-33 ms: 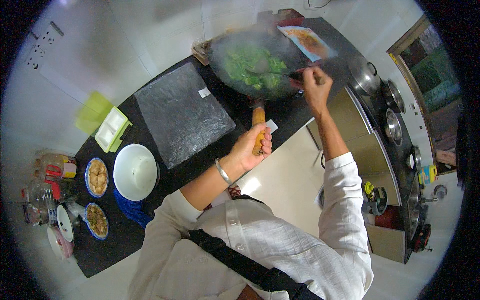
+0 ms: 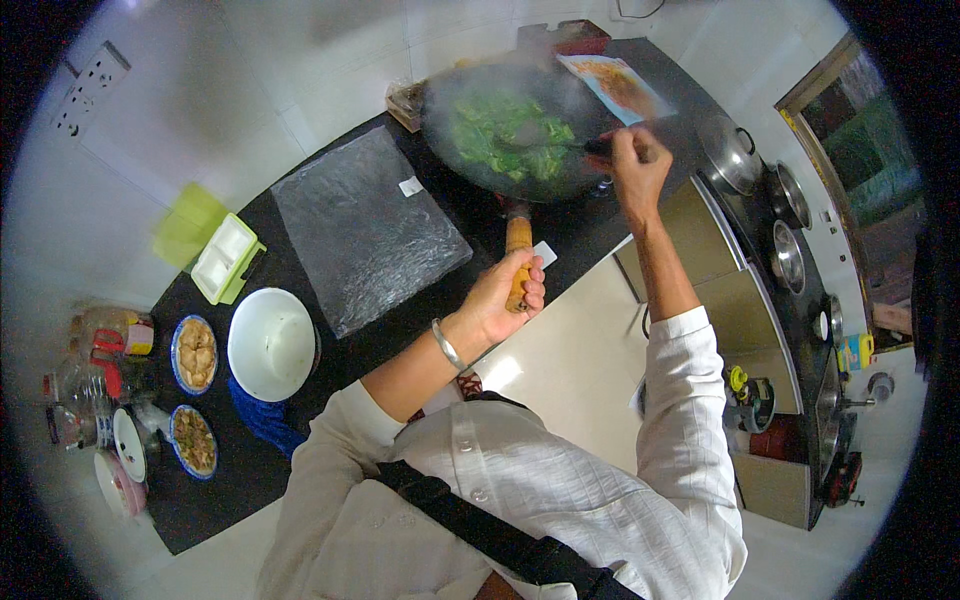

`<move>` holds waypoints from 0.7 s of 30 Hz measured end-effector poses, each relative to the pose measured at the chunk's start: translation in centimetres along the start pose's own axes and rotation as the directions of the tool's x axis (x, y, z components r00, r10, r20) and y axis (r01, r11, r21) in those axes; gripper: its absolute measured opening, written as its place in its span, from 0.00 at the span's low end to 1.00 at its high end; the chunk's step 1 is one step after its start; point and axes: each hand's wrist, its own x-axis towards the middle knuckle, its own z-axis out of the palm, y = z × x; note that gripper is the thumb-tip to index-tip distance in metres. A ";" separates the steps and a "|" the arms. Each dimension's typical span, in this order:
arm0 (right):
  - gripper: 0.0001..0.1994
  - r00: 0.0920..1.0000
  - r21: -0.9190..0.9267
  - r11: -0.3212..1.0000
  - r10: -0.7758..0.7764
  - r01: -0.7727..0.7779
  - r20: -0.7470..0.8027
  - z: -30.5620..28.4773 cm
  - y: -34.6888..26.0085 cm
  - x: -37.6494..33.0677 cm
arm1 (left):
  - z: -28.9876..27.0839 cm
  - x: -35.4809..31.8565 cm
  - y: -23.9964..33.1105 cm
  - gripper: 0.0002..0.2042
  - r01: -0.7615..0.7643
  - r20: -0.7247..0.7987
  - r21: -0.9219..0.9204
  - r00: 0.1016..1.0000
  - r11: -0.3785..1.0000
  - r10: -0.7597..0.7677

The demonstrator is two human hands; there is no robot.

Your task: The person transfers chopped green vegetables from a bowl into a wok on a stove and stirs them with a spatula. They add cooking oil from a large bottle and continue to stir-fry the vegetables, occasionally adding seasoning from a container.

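A dark wok (image 2: 450, 170) full of steaming green leafy vegetables (image 2: 505, 130) sits at the far side of the counter. My left hand (image 2: 503, 292), with a silver bangle at the wrist, is closed round the wok's wooden handle (image 2: 518, 235). Over the wok's right rim, my right hand (image 2: 640, 170) grips the handle of a spatula (image 2: 597, 147). Its head is down among the greens, blurred by steam, so its exact shape is hard to see.
Left of the wok lies a dark plastic-covered board (image 2: 365, 235). Further left stand a white bowl (image 2: 270, 345), a green-edged container (image 2: 228, 258), two filled plates (image 2: 194, 355) and bottles (image 2: 85, 375). A stained cloth or sheet (image 2: 618, 88) lies right of the wok; a lidded pot (image 2: 730, 155) is beyond.
My right hand has shifted very slightly, and less of the spatula's shaft shows over the greens. My left hand keeps its hold on the wok handle.
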 end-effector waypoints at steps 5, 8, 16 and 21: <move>0.09 0.988 0.302 0.952 0.100 -0.060 -0.118 2.6 2.7 1.0 | 0.5 -0.2 -0.6 0.09 -0.004 -0.012 0.006 1.000 1.000 0.004; 0.10 0.995 0.165 0.985 0.043 -0.057 0.085 2.5 2.0 -2.9 | 0.3 -0.4 -0.1 0.09 -0.014 -0.025 -0.007 1.000 1.000 0.014; 0.09 0.980 -0.133 0.981 -0.119 0.140 0.160 -0.2 5.2 -7.2 | 0.6 -0.4 -0.9 0.09 -0.003 0.003 0.020 1.000 1.000 0.003; 0.10 0.995 -0.032 0.999 0.036 -0.033 0.097 -0.4 -3.6 -3.8 | 0.2 -0.5 -0.2 0.09 -0.014 -0.011 -0.002 1.000 1.000 0.014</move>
